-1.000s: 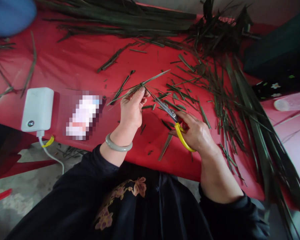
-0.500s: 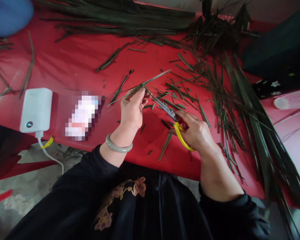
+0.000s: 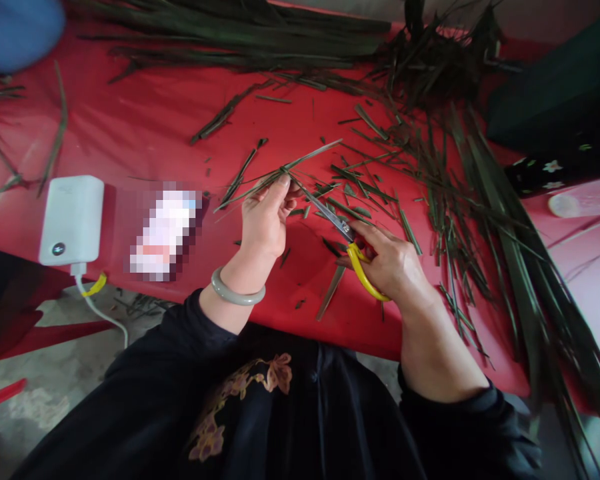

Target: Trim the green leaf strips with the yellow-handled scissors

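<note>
My left hand (image 3: pixel 267 217), with a pale bangle at its wrist, pinches a small bundle of thin green leaf strips (image 3: pixel 310 155). The strips fan out past the thumb to both sides. Scissors with yellow handles (image 3: pixel 364 277) are gripped in my right hand (image 3: pixel 393 263). Their metal blades (image 3: pixel 330 217) look nearly closed and point up and left, with the tips right beside the left fingertips and the strips. Whether the tips touch a strip I cannot make out. Cut leaf pieces (image 3: pixel 363 187) lie scattered on the red table (image 3: pixel 180 157) around my hands.
A white power bank (image 3: pixel 73 220) with a cable and a blurred-out phone (image 3: pixel 165 230) lie at left. Long leaves (image 3: pixel 260 40) run along the back, more leaves (image 3: pixel 530 267) down the right side. A dark green box-like shape (image 3: pixel 555 87) stands at far right, a blue rounded thing (image 3: pixel 20 33) at upper left.
</note>
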The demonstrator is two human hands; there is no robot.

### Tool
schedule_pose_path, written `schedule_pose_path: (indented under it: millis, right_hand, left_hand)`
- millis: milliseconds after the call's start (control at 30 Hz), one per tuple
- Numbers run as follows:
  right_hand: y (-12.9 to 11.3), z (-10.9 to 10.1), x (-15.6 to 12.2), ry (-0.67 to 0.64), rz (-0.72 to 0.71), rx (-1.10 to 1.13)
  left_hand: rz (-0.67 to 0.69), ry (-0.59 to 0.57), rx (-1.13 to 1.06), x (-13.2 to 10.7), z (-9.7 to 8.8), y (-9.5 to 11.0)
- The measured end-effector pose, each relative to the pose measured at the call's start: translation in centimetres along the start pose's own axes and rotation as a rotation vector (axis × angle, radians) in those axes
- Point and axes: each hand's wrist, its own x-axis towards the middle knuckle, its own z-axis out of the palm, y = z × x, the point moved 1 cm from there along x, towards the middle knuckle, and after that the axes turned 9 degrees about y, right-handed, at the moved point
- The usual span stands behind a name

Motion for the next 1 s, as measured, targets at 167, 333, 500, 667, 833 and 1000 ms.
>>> schedule_pose_path:
  millis: [167,333,500,667,833,1000]
  right_hand:
    - [0.01,-0.02,-0.01,0.011,-0.004,0.008]
    - [0.0,-0.02,-0.05,0.041,-0.03,0.017]
    - [-0.06,-0.06,-0.01,0.024,-0.008,0.024]
    - [-0.19,-0.14,0.09,0.016,-0.001,0.025]
    - [-0.11,-0.14,0.04,0.018,0.001,0.016]
    - [-0.03,-0.14,-0.05,0.044,-0.011,0.02]
  left_hand:
    - [0.001,0.005,0.001,0.0,0.03,0.04]
    - [-0.003,-0.012,-0.038,0.01,0.06,0.07]
    - [-0.008,-0.013,-0.033,0.01,0.09,0.07]
    - [-0.007,-0.028,-0.028,0.0,0.07,-0.3]
    - [-0.02,-0.036,-0.012,-0.01,0.0,-0.58]
    - [-0.011,-0.057,-0.035,-0.1,0.12,-0.43]
